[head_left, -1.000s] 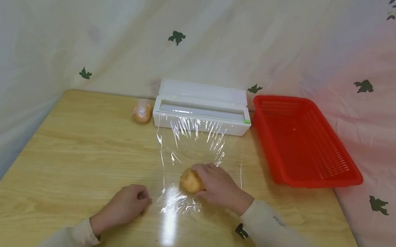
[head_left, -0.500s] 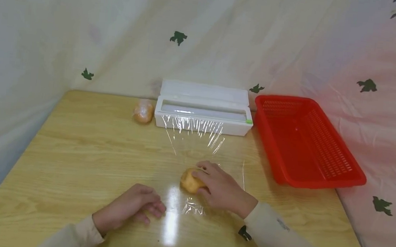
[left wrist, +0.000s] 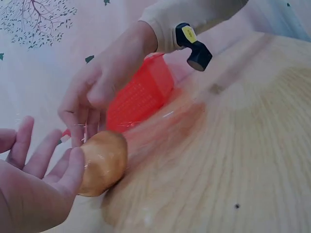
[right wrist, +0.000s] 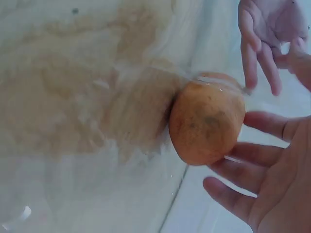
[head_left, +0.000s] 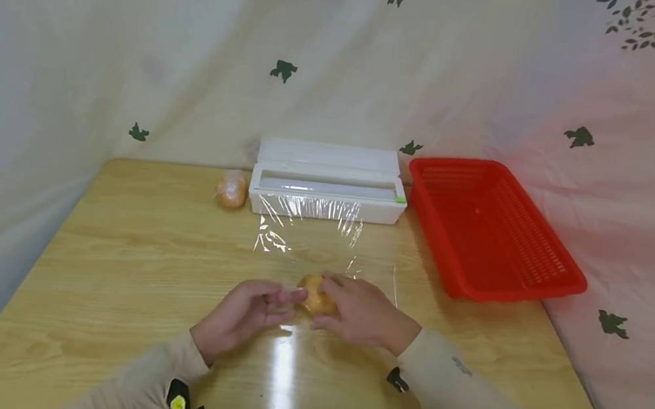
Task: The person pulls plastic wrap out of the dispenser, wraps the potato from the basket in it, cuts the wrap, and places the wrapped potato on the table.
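Note:
A yellow-brown potato (head_left: 319,296) sits on clear cling film (head_left: 323,247) near the middle of the table. My right hand (head_left: 361,313) holds it from the right, thumb on the near side and fingers on the far side. At its left side my left hand (head_left: 249,312) has its fingers loosely extended, fingertips reaching the potato. In the right wrist view a strip of film stretches over the potato (right wrist: 206,121) towards the left hand (right wrist: 272,36). The film runs back to a white dispenser box (head_left: 327,206) with its lid raised. How firmly the left fingers touch the film cannot be seen.
A film-wrapped round item (head_left: 231,190) stands left of the dispenser. At the right is a red plastic basket (head_left: 457,270) with slotted sides. Behind the wooden table (head_left: 120,263) hangs a patterned curtain (head_left: 200,54).
My left hand has opened its fingers and moved right and forward to the potato. The film's near-left edge has lifted towards the potato. My right hand has stayed at the potato.

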Action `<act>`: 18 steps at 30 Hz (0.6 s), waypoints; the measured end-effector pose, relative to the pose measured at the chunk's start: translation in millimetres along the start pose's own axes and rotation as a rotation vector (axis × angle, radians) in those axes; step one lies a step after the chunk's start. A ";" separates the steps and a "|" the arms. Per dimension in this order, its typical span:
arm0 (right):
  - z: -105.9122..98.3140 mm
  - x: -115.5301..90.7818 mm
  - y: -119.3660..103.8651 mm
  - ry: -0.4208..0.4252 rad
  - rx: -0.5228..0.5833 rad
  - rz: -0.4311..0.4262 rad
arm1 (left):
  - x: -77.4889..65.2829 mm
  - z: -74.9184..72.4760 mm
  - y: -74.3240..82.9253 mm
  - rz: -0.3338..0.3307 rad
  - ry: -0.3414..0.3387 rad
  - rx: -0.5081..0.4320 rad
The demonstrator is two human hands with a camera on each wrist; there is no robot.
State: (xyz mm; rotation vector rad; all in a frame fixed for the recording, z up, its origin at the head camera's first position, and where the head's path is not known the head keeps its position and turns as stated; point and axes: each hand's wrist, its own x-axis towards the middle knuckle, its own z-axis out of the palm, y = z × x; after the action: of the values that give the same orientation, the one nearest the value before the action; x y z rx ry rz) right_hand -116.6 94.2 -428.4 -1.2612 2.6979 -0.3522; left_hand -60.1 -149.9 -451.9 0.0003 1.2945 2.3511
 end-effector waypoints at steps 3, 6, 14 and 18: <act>6.5 1.2 -1.0 0.040 -0.030 0.020 | 1.8 1.5 -5.0 0.038 -0.013 -0.105; 14.7 6.3 -1.6 0.145 -0.087 -0.034 | -0.5 1.5 -9.4 0.070 -0.015 -0.214; 11.7 15.8 6.2 0.279 -0.179 -0.185 | -9.7 1.1 -26.3 0.348 0.026 -0.113; 2.5 17.9 7.8 0.200 -0.150 -0.183 | -9.4 8.0 -33.4 0.652 0.063 0.815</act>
State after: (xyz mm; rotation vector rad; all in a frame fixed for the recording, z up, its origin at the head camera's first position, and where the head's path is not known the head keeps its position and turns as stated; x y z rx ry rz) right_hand -133.1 84.9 -433.5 -1.6015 2.8262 -0.3166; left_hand -37.1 -131.9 -472.2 0.6940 2.4758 2.0820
